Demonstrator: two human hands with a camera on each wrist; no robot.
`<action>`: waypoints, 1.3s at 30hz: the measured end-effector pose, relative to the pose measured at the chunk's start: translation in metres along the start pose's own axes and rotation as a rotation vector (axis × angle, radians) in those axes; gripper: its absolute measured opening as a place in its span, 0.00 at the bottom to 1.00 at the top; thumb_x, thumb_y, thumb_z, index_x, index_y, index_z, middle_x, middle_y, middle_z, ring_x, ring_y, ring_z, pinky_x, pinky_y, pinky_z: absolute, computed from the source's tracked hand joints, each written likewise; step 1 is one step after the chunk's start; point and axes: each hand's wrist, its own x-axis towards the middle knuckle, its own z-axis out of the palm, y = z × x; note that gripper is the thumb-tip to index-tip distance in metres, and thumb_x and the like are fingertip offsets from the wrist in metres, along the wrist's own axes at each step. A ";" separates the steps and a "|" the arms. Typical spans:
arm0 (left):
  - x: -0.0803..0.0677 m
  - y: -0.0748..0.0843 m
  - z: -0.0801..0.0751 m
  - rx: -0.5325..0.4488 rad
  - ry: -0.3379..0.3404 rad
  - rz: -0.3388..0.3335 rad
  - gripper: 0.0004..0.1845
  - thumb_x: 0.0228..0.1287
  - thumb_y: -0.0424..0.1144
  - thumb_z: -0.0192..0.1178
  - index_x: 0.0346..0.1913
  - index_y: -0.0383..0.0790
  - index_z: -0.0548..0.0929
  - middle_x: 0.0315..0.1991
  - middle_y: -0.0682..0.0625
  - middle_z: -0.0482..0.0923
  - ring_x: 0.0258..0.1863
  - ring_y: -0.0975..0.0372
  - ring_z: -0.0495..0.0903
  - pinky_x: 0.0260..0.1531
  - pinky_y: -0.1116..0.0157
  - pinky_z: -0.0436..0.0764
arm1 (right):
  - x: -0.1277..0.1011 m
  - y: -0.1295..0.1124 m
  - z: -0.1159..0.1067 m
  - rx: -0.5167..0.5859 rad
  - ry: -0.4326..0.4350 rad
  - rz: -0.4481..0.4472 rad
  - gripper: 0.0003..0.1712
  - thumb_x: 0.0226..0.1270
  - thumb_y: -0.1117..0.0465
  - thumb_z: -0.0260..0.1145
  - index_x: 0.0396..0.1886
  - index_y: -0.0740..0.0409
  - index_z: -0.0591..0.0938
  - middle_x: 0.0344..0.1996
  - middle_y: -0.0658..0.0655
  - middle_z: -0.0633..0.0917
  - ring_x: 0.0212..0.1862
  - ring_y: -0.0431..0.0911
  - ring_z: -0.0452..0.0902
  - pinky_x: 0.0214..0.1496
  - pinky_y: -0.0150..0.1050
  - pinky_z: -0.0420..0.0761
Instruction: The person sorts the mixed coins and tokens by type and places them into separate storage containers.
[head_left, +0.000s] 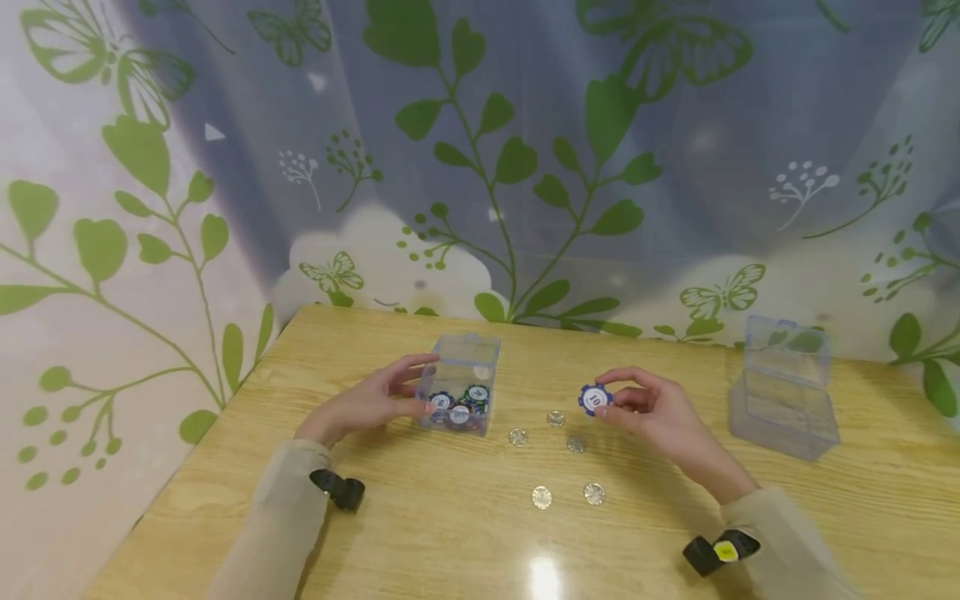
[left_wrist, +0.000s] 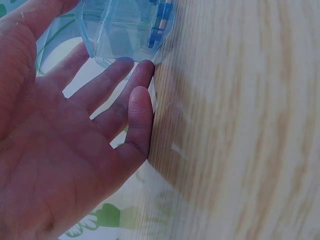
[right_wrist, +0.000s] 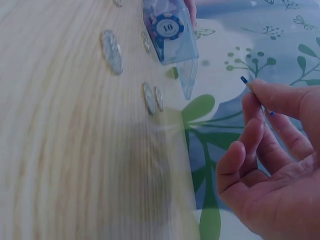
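Our right hand [head_left: 660, 412] pinches a blue chip [head_left: 595, 398] marked 10 between thumb and fingers, just above the wooden surface [head_left: 450, 517] and the scattered coins [head_left: 542, 497]. Our left hand [head_left: 371, 402] holds the small clear box [head_left: 459, 383] of chips with relaxed fingers. We judge the chip should enter flat while the box stays steady.

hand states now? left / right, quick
Left hand: open, fingers touching the clear box of chips.
Right hand: pinching a blue "10" chip.
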 end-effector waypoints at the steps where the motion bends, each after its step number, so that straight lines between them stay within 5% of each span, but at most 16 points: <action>1: 0.000 0.001 0.000 -0.001 0.000 -0.003 0.45 0.67 0.51 0.70 0.81 0.62 0.56 0.83 0.48 0.49 0.80 0.41 0.55 0.72 0.35 0.61 | 0.001 -0.002 0.001 0.005 0.003 0.001 0.26 0.67 0.59 0.74 0.62 0.58 0.78 0.36 0.56 0.87 0.36 0.39 0.81 0.36 0.34 0.79; 14: 0.000 0.000 0.000 0.006 0.004 0.002 0.45 0.67 0.50 0.69 0.81 0.62 0.56 0.83 0.47 0.50 0.80 0.42 0.56 0.73 0.36 0.61 | 0.012 -0.015 0.016 0.063 0.038 0.017 0.25 0.67 0.60 0.73 0.62 0.58 0.78 0.31 0.46 0.85 0.33 0.39 0.78 0.33 0.35 0.78; 39: 0.000 0.000 0.001 0.002 0.001 0.005 0.44 0.67 0.50 0.69 0.80 0.63 0.58 0.83 0.49 0.50 0.80 0.41 0.55 0.73 0.36 0.60 | 0.035 -0.021 0.045 0.111 0.055 0.000 0.23 0.67 0.62 0.73 0.61 0.57 0.80 0.30 0.45 0.87 0.30 0.41 0.77 0.30 0.35 0.75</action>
